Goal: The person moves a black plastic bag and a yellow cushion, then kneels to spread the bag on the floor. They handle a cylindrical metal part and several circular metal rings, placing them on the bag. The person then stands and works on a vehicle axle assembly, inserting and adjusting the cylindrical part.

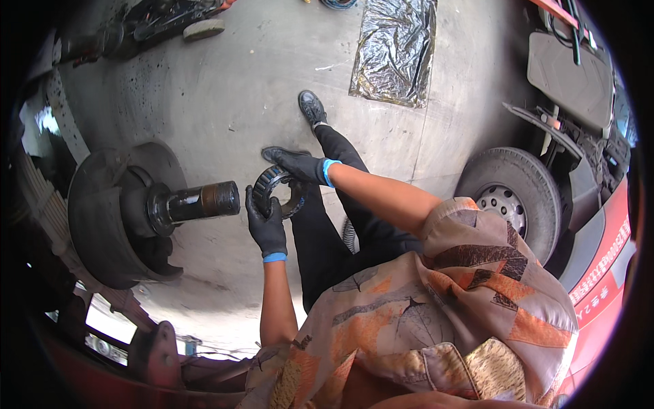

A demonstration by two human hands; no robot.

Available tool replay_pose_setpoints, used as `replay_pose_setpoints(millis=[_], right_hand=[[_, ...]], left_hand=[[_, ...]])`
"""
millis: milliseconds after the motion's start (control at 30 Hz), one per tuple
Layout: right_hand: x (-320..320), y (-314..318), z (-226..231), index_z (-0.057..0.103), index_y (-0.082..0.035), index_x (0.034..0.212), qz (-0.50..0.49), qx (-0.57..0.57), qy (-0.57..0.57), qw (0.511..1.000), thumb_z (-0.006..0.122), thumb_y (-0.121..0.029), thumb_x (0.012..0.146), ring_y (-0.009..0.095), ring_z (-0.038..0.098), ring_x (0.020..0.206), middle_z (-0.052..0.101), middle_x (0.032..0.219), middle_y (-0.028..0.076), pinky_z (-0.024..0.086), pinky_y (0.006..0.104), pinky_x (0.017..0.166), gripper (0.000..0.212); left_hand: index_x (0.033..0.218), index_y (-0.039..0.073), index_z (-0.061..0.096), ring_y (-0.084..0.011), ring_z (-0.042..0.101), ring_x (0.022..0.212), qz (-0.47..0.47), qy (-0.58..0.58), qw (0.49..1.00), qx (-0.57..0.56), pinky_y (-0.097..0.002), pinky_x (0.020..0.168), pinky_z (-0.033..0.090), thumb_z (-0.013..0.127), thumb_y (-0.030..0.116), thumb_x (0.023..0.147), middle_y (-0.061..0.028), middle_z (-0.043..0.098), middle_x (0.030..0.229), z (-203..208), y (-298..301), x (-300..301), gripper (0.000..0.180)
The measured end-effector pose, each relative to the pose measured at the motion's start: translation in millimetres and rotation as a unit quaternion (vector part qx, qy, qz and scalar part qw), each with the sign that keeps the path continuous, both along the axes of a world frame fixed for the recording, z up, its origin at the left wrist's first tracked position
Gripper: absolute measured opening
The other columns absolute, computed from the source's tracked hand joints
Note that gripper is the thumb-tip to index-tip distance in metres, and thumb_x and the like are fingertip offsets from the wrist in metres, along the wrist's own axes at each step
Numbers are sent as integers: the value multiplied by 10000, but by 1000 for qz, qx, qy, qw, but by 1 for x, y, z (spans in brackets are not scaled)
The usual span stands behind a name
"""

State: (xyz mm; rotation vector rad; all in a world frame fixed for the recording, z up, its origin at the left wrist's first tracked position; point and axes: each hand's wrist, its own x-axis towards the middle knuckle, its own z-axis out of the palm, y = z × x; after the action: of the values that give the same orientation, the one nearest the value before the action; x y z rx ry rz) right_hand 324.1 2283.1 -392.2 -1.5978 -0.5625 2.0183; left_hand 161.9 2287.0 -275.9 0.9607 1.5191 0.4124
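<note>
Currently, from my remote post, I see the dark metal roller-bearing ring [268, 180] between the person's 2 hands, held in front of the legs, just beside the free end of the thick dark steel axle shaft [208, 201] and apart from it. The left hand [266, 230], in a black glove with a blue cuff, is curled around the ring's near left side, thumb across its face. The right hand [304, 166], gloved the same way, is closed over the ring's far right edge, though I can't make out all its fingertips. As for progress, I judge that getting the ring into both hands is done and that it is off the shaft. Whether it has come off or is to go on I can't tell, nor whether cleaning or checking is left. The shaft's outer end carries no ring that I can see. On containers, I find no box or tray. The nearest thing to 1 is the curved dark metal drum-like housing [92, 225] around the shaft's root, holding dark hub parts I can't separate. A crinkled, shiny dark plastic sheet [394, 51] lies flat on the grey concrete floor [225, 95]; I can't tell if anything is inside it.
</note>
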Motion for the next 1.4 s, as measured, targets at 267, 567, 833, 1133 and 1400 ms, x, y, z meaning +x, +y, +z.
replay_pose_setpoints(millis=[267, 567, 833, 1133, 1400], right_hand=[[63, -28, 80, 488, -70, 1261, -361, -80, 203, 907, 440, -408, 961, 131, 604, 716, 606, 977, 63, 523, 292, 563, 455], [97, -54, 118, 589, -91, 1139, -612, -44, 266, 744, 410, -360, 967, 110, 618, 892, 653, 995, 10, 526, 328, 730, 365], [139, -104, 96, 602, -135, 1143, -728, -38, 227, 646, 279, -503, 972, 211, 628, 941, 657, 1035, 51, 539, 395, 824, 518], [208, -141, 72, 629, -168, 1054, -743, -31, 213, 633, 367, -506, 951, 196, 632, 874, 666, 976, 17, 531, 397, 816, 440], [270, -153, 67, 638, -129, 1095, -686, -53, 193, 700, 331, -492, 969, 201, 643, 897, 677, 984, 47, 529, 380, 833, 492]], left_hand=[[1344, 21, 413, -135, 527, 1104, -114, -159, 969, -150, -259, 910, 466, 577, -62, 844, -70, 522, 1265, 14, 44, 51, 534], [1404, 94, 363, -178, 561, 1068, -135, -171, 928, -303, -325, 883, 498, 491, 317, 975, -94, 513, 1278, 14, 58, 93, 500], [1385, 192, 367, -205, 575, 963, -107, -132, 927, -334, -406, 910, 490, 416, 453, 977, -48, 569, 1086, -35, 75, 45, 487], [1192, 196, 483, -140, 522, 771, -9, 1, 950, -312, -334, 705, 481, 529, 407, 939, 11, 520, 885, -44, 52, 10, 332], [1261, 98, 495, -126, 555, 792, 6, 59, 976, -208, -286, 696, 493, 539, 399, 936, -43, 569, 951, -15, 13, 66, 445]])
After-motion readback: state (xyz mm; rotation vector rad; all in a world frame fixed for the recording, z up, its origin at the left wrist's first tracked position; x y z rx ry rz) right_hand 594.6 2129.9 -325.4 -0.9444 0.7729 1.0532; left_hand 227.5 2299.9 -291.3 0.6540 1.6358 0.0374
